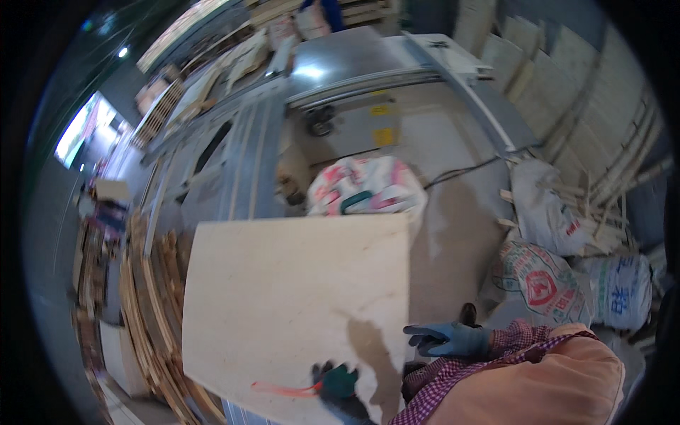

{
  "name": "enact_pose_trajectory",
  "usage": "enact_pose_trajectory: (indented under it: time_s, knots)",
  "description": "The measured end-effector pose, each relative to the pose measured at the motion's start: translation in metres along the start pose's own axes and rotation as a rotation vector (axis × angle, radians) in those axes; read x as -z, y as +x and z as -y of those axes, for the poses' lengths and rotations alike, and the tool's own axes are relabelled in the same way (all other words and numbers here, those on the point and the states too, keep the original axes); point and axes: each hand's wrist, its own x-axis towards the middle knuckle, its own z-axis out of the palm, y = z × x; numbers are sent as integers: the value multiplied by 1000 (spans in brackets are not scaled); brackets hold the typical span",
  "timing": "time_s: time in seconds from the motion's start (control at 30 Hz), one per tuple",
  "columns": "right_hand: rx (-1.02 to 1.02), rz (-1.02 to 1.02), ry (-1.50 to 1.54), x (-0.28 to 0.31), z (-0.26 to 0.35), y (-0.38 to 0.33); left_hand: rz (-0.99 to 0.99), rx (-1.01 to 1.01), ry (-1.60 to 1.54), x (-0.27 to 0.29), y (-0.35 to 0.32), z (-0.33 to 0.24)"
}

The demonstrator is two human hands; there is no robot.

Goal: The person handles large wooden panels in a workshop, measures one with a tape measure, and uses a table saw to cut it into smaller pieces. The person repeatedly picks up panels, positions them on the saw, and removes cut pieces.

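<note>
My left hand (346, 405), in a dark glove, is closed around a dark green object (339, 381) with an orange-red strap (285, 389) trailing to the left; its exact kind is unclear. It hangs over the near part of a large pale wooden board (297, 283). Beside the board's right edge, my right hand (452, 340) wears a grey-blue glove, its fingers stretched toward the board and apparently holding nothing. Whether those fingertips touch the edge I cannot tell. The board's shadowed patch lies between the two hands.
A white woven sack (368, 185) with pink marks stands just past the board. Farther on is a metal-topped machine table (336, 60) with a long rail (460, 88). Stacked timber (152, 297) lines the left; full sacks (538, 280) and leaning boards (595, 92) stand right.
</note>
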Motion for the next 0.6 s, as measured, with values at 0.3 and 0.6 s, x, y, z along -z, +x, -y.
enact_pose_trajectory:
  time_s: [0.3, 0.6]
  knots:
    - [267, -318, 890, 227, -53, -148, 1421, -380, 908, -327, -74, 220]
    - [621, -366, 1487, 406, -45, -203, 1854, -272, 872, -527, -54, 337]
